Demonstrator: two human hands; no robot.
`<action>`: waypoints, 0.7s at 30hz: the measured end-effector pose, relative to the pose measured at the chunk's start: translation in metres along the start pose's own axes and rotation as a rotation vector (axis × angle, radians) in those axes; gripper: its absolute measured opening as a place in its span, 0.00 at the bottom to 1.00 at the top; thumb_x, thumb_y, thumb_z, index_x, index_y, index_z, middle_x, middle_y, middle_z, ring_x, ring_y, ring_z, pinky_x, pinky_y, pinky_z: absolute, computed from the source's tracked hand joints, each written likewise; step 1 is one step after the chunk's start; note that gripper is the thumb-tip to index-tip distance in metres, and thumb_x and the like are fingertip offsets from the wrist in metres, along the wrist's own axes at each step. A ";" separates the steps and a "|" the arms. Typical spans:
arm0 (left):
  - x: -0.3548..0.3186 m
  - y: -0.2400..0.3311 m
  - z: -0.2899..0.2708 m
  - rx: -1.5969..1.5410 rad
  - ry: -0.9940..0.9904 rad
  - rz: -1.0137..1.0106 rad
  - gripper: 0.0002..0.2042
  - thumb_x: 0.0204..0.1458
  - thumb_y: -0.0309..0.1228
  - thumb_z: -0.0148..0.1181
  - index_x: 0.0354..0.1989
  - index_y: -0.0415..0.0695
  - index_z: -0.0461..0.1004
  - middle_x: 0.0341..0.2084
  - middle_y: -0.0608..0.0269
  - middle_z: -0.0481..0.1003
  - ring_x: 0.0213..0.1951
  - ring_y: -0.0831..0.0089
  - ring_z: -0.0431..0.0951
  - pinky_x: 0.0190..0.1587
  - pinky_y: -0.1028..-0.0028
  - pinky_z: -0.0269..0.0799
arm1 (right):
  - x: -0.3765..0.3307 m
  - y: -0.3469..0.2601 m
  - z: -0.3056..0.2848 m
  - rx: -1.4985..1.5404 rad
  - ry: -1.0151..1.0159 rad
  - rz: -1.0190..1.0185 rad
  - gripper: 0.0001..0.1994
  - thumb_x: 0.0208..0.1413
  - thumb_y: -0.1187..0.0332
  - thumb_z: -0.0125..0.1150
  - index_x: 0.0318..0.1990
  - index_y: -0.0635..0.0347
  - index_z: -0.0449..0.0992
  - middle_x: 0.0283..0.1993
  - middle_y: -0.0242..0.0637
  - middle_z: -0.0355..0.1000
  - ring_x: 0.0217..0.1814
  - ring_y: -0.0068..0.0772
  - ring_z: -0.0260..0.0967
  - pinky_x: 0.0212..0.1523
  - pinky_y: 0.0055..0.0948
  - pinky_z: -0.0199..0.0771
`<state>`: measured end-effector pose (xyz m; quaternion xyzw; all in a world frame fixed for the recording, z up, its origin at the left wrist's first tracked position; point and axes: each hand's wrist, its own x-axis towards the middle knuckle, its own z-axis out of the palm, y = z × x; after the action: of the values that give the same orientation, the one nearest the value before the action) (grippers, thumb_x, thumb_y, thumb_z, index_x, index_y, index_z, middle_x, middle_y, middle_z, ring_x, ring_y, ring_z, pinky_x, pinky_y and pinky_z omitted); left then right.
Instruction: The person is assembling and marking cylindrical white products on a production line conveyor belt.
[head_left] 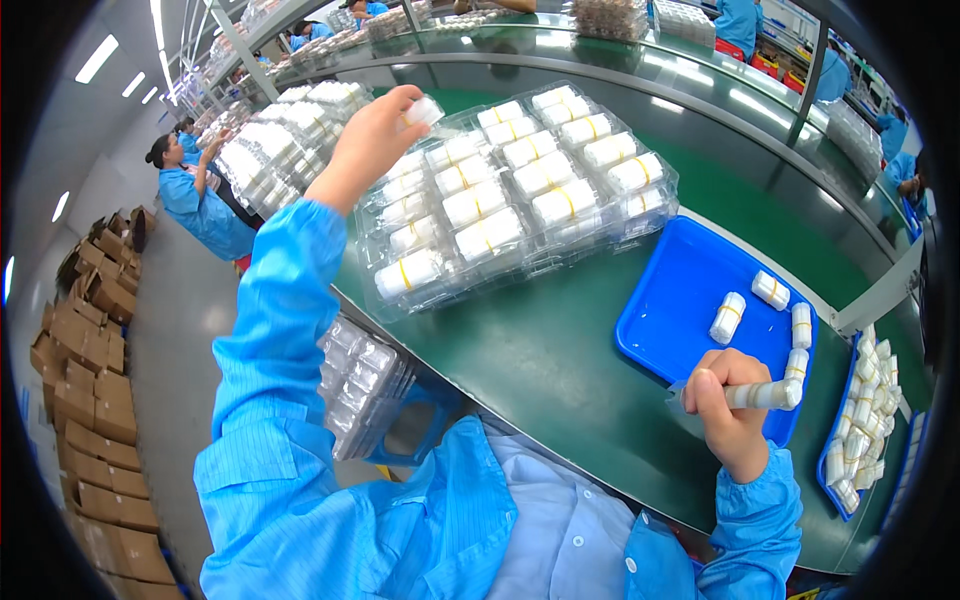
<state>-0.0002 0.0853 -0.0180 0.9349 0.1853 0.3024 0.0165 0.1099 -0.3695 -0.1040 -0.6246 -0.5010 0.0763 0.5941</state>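
Observation:
My left hand (375, 135) is raised over the far left corner of a clear plastic blister tray (375, 295). Its fingers pinch a short white roll (422, 111). White rolls with yellow bands (478, 203) fill rows of pockets in the tray, which seems to sit on other trays. Over the near edge of a blue tray (650, 318), my right hand (732, 408) is wrapped round a white roll (765, 395). A bit of clear film (677, 398) sticks out beside that thumb. Several banded rolls (728, 318) lie in the blue tray's right part.
Another blue tray (838, 478), heaped with rolls, is at the right. Empty clear trays (358, 385) are stacked below the green table's (530, 350) left edge, beside a blue stool (420, 425). Co-workers (205, 205) stand at the far left; cardboard boxes (100, 400) line the floor.

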 end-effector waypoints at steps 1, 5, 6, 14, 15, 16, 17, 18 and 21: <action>0.011 -0.012 0.011 0.001 -0.059 -0.019 0.22 0.49 0.35 0.65 0.53 0.45 0.70 0.45 0.51 0.77 0.46 0.53 0.76 0.49 0.61 0.72 | 0.001 0.000 0.001 -0.013 -0.010 -0.014 0.13 0.54 0.77 0.57 0.19 0.59 0.64 0.17 0.35 0.68 0.16 0.25 0.64 0.17 0.26 0.61; 0.031 -0.037 0.041 0.053 -0.147 0.030 0.18 0.50 0.36 0.64 0.50 0.44 0.75 0.46 0.51 0.77 0.48 0.51 0.75 0.49 0.61 0.71 | 0.002 -0.006 -0.004 -0.070 -0.003 -0.074 0.12 0.54 0.76 0.58 0.19 0.59 0.65 0.17 0.35 0.69 0.16 0.27 0.65 0.17 0.27 0.62; 0.035 -0.038 0.045 0.073 -0.132 0.083 0.18 0.50 0.36 0.64 0.49 0.44 0.76 0.46 0.51 0.77 0.48 0.51 0.75 0.49 0.61 0.71 | 0.001 -0.010 -0.009 -0.099 0.020 -0.098 0.12 0.53 0.76 0.58 0.19 0.59 0.65 0.18 0.35 0.69 0.16 0.28 0.65 0.17 0.28 0.62; -0.074 0.175 -0.024 -0.177 -0.111 0.412 0.08 0.45 0.21 0.63 0.35 0.40 0.77 0.34 0.54 0.78 0.36 0.57 0.78 0.38 0.64 0.74 | 0.012 -0.036 -0.072 0.116 0.465 -0.173 0.12 0.61 0.73 0.51 0.24 0.58 0.62 0.19 0.35 0.67 0.20 0.20 0.60 0.21 0.23 0.61; -0.090 0.207 -0.014 -0.266 -0.126 0.556 0.09 0.44 0.22 0.65 0.36 0.39 0.76 0.34 0.53 0.77 0.37 0.57 0.78 0.39 0.64 0.75 | 0.015 -0.041 -0.077 0.180 0.529 -0.178 0.12 0.61 0.72 0.51 0.24 0.58 0.63 0.18 0.34 0.67 0.19 0.19 0.60 0.20 0.22 0.60; -0.099 0.240 -0.001 -0.364 -0.232 0.611 0.14 0.43 0.23 0.67 0.40 0.39 0.75 0.37 0.52 0.76 0.40 0.55 0.78 0.41 0.62 0.74 | 0.013 -0.044 -0.088 0.165 0.554 -0.191 0.12 0.61 0.71 0.52 0.24 0.58 0.63 0.18 0.34 0.67 0.18 0.18 0.59 0.19 0.21 0.59; -0.104 0.268 0.019 -0.481 -0.288 0.623 0.15 0.44 0.27 0.68 0.40 0.39 0.74 0.37 0.52 0.76 0.40 0.54 0.78 0.41 0.62 0.75 | 0.010 -0.046 -0.094 0.165 0.571 -0.209 0.12 0.61 0.71 0.52 0.24 0.58 0.63 0.18 0.34 0.67 0.18 0.17 0.59 0.19 0.21 0.59; -0.104 0.293 0.045 -0.533 -0.318 0.637 0.16 0.46 0.31 0.69 0.41 0.40 0.72 0.36 0.53 0.75 0.38 0.53 0.77 0.39 0.62 0.74 | 0.009 -0.048 -0.095 0.162 0.599 -0.212 0.13 0.61 0.70 0.53 0.23 0.58 0.64 0.18 0.33 0.67 0.18 0.17 0.60 0.19 0.20 0.60; -0.094 0.347 0.127 -0.514 -0.318 0.498 0.14 0.49 0.35 0.65 0.35 0.40 0.70 0.33 0.52 0.72 0.34 0.50 0.74 0.35 0.61 0.73 | 0.008 -0.045 -0.092 0.134 0.583 -0.207 0.13 0.61 0.70 0.55 0.23 0.58 0.65 0.18 0.33 0.68 0.19 0.17 0.61 0.20 0.20 0.61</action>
<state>0.1183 -0.2605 -0.1245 0.9518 -0.1340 0.1850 0.2048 0.1529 -0.4346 -0.0374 -0.5255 -0.3644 -0.1338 0.7571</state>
